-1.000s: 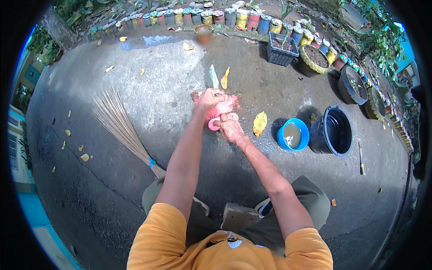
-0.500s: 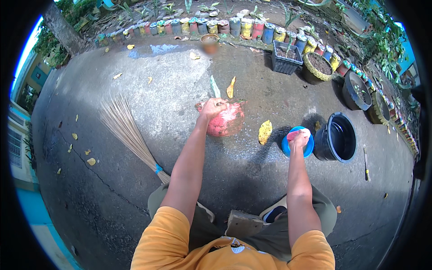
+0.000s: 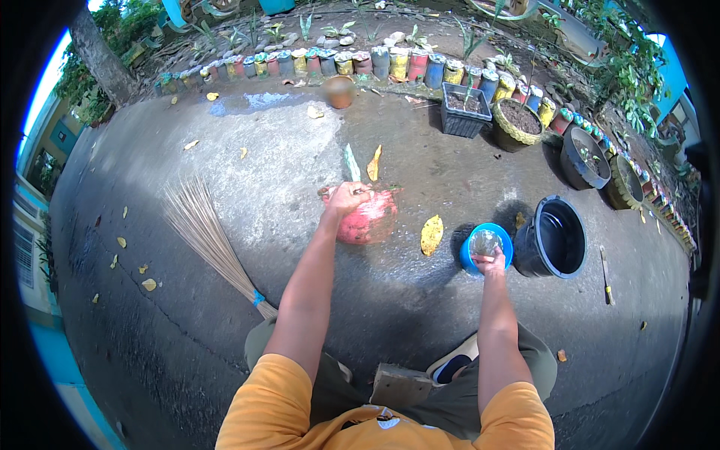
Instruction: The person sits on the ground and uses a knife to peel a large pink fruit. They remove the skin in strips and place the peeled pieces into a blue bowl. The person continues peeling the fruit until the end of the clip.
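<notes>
My left hand is closed on the upper edge of a rounded red pot with worn, dirt-marked paint, resting on wet concrete. A pale green leaf and a long yellow leaf lie just beyond it. To the right, my right hand grips a clear cup over the mouth of a small blue bucket. Against that bucket's right side stands a larger black bucket. A spotted yellow leaf lies between the red pot and the blue bucket.
A stick broom lies to my left. A knife lies right of the black bucket. Potted plants, including a black square planter, stand at far right. A small brown pot stands near the painted bottle border. A block sits between my feet.
My right hand has turned at the blue bucket: the pink thing seen in it before no longer shows, and a clear cup shows instead. My left hand stays on the red pot.
</notes>
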`<state>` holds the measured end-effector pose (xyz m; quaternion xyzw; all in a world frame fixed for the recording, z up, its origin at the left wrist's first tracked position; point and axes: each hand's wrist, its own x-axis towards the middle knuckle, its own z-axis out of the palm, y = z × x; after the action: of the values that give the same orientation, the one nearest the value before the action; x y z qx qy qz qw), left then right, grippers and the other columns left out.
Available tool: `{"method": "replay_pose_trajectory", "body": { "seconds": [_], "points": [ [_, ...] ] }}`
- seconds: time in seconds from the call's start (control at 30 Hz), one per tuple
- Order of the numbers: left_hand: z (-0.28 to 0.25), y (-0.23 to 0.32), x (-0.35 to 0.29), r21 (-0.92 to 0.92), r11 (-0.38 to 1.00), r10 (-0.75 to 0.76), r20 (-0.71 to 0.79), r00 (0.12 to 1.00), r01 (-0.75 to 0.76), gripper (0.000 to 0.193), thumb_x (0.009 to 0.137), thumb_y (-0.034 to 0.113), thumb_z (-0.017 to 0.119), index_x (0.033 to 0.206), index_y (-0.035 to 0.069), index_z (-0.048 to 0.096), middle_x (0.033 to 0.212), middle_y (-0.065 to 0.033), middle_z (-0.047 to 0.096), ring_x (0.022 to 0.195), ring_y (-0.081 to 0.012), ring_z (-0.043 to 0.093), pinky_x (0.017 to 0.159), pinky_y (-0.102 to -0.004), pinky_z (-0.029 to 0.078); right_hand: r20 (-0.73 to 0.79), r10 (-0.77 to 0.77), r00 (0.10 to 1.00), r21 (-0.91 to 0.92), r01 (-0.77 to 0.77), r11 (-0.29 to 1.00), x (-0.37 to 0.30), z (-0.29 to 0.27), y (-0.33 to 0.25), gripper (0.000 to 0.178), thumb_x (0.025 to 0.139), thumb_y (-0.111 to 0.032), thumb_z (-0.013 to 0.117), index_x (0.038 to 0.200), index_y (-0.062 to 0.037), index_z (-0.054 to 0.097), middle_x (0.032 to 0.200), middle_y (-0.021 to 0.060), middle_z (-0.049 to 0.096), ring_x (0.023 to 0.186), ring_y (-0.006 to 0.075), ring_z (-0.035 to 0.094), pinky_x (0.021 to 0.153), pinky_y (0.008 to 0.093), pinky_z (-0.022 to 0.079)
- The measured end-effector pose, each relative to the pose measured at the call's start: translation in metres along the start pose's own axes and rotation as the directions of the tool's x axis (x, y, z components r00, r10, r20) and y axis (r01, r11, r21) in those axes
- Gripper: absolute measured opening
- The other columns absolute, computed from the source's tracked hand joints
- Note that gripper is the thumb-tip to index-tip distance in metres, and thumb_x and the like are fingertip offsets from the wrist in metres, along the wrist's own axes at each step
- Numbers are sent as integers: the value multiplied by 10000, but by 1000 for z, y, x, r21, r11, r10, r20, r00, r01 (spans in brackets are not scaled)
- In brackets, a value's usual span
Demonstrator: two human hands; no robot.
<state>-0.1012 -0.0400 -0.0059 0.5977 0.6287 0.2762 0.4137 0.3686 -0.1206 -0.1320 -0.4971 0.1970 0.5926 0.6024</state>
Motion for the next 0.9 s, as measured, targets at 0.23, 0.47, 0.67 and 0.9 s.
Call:
{"method": "replay_pose_trajectory", "body": {
  "seconds": [0.23, 0.47, 0.67, 0.9],
  "points": [
    [-2, 12, -7, 156, 987, 31, -50, 998, -23, 390, 764, 459, 722, 1026, 171, 729, 1018, -56, 708, 1005, -211, 627, 945, -349, 436, -13, -942, 335, -659, 705, 260, -46, 83, 48, 420, 763, -30, 695, 1155, 20, 551, 1094, 168, 621, 974, 273, 611, 890, 333, 469],
    [-2, 14, 10, 255, 967, -30, 63, 998, 13, 358, 839, 432, 635, 1058, 159, 712, 1043, -88, 703, 1024, -217, 632, 928, -361, 451, 831, -412, 372, -399, 917, 22, -177, 207, 186, 439, 746, -91, 710, 1139, -15, 530, 1071, 188, 619, 981, 316, 620, 865, 393, 482],
    [-1, 4, 8, 239, 969, -47, -96, 994, 68, 467, 933, 501, 508, 1065, 91, 689, 1021, -80, 711, 964, -236, 656, 848, -338, 480, 902, -304, 306, -372, 909, -188, -170, 180, 250, 573, 768, -92, 695, 1258, -38, 402, 1163, 224, 577, 1077, 381, 580, 904, 436, 466],
    [-10, -17, 13, 56, 998, -31, 1, 1000, 31, 238, 894, 270, 641, 1014, 74, 704, 927, -13, 704, 860, -99, 608, 821, -283, 488, 887, -197, 417, -446, 884, -137, -159, 144, 248, 591, 812, -91, 647, 1331, -55, 365, 1238, 240, 519, 1132, 419, 529, 959, 449, 441]
  ]
}}
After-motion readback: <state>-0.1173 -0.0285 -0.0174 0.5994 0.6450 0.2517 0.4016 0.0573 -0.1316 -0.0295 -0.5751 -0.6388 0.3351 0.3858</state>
